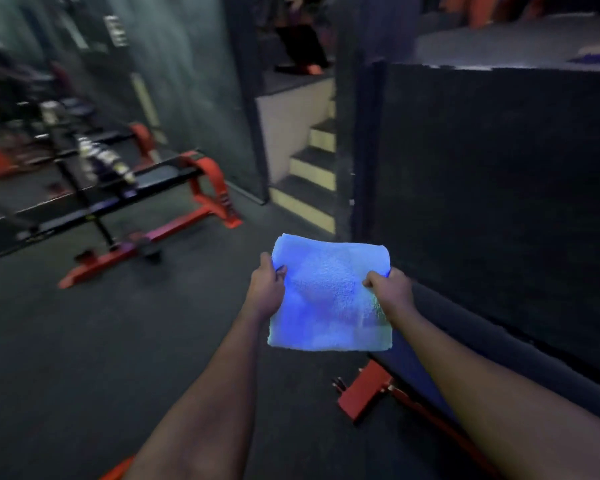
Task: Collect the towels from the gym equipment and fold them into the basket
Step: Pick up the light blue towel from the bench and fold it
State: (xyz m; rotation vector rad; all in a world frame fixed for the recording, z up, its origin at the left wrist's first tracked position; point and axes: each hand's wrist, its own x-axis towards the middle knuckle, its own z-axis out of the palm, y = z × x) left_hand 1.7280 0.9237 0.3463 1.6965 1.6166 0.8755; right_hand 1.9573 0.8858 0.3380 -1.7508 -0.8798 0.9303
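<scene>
Gripping the blue towel by its two side edges, I have it spread flat in the air between my hands, out in front of me and above the dark gym floor. My left hand pinches the left edge, thumb on top and fingers curled under; my right hand is clenched on the right edge. The cloth looks already folded into a near square, only slightly wider than it is deep, and its width runs straight from one hand to the other, so both hands are equally near it. Its lower right corner hangs over the head end of the padded bench on my right, though I cannot tell if it touches. No basket shows anywhere, so I judge I must find one. Ahead stand steps and, left, a red-framed bench.
</scene>
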